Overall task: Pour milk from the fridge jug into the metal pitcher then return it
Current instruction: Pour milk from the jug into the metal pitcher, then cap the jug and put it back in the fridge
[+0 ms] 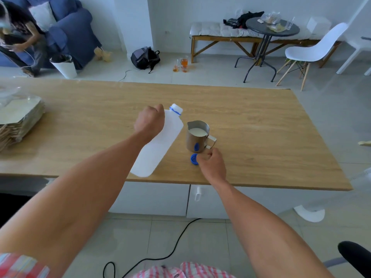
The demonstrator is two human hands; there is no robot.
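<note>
My left hand (149, 122) grips the white plastic milk jug (158, 145) by its handle side, holding it tilted above the wooden table (261, 127), its uncapped neck with a blue ring pointing up and away. To its right stands the metal pitcher (197, 137), upright, with milk inside and its handle toward me. My right hand (211, 162) rests on the table just in front of the pitcher, its fingertips pinching the blue cap (194, 159).
A stack of flat cardboard sheets (19, 121) lies at the table's left edge. Beyond the table are a backpack, a bench, a round dark table, a white chair (313, 51) and a person on a blue sofa. A black cable runs over the floor near me.
</note>
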